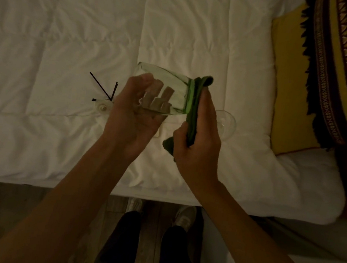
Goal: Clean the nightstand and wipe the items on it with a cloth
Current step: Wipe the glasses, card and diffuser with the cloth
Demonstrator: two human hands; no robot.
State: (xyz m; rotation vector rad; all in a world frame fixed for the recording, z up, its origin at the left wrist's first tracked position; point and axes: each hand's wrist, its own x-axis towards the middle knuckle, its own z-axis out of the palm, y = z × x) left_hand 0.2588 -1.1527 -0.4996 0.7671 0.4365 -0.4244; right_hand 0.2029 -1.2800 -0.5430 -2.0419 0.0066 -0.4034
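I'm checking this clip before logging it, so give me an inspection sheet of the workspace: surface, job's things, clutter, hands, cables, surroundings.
Surface: white duvet on a bed; nightstand not in view.
Job's things: clear glass held tilted on its side; green cloth against its base.
Clutter: reed diffuser with dark sticks and a wine glass lie on the duvet.
Hands: left hand grips the glass, fingers showing through it; right hand grips the cloth.
Cables: nothing seen.
Surroundings: yellow pillow, patterned fringed blanket, wooden floor, the person's shoes.

diffuser (103, 104) left, wine glass (226, 122) right, on duvet (69, 56).
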